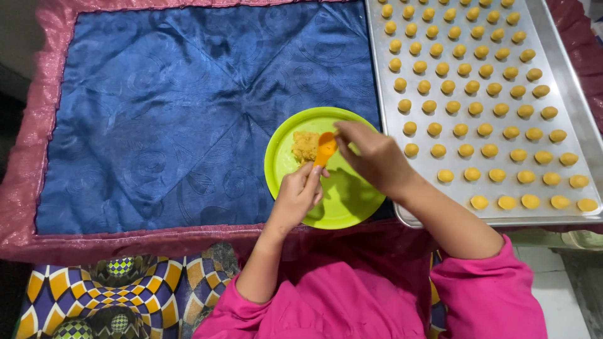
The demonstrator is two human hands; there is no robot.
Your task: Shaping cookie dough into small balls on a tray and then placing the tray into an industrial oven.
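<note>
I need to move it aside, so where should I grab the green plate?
Probably the green plate by its bare near rim, from the person's side. The dough lump and orange spoon sit toward the far side, and the metal tray crowds the right edge.

packages: 0 | labels: 0 | signs: 0 | screens: 0

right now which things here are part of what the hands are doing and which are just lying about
In use:
- left hand holding the orange spoon
- right hand at the spoon's bowl
- yellow dough
- green plate
- metal tray with rows of dough balls

Just there:
- blue satin cloth with a pink edge
- patterned cushion
</note>
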